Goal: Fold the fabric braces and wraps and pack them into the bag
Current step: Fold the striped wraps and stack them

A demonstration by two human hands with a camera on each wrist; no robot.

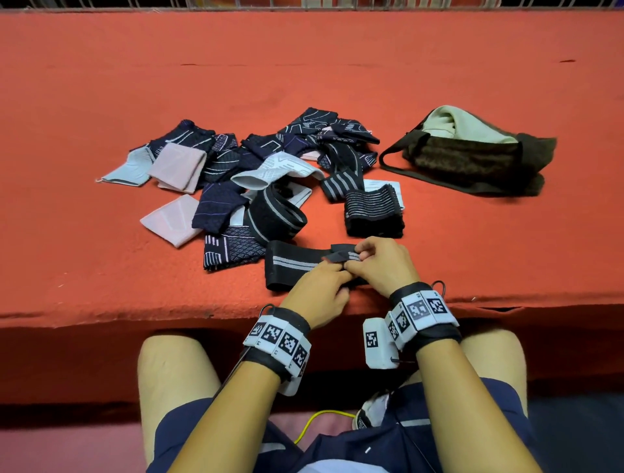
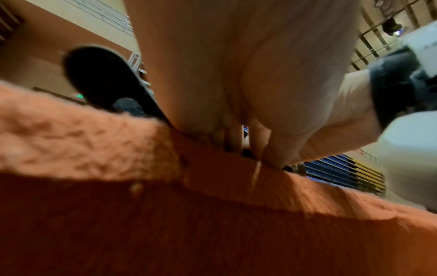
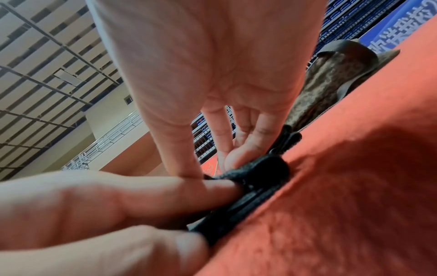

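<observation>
A black elastic wrap with grey stripes (image 1: 293,266) lies at the table's near edge. My left hand (image 1: 320,290) and right hand (image 1: 381,263) meet at its right end, both pinching a folded flap of it. In the right wrist view the black wrap (image 3: 255,179) is pinched between thumb and fingers, with the left hand's fingers (image 3: 165,188) touching it from the left. A pile of dark, pink and white braces (image 1: 250,175) lies behind. The brown bag (image 1: 472,158), with pale lining showing, lies at the right.
A folded black ribbed wrap (image 1: 373,212) sits just beyond my right hand. The orange felt table (image 1: 101,270) ends in a front edge above my knees. A metal railing (image 1: 304,4) runs along the far side.
</observation>
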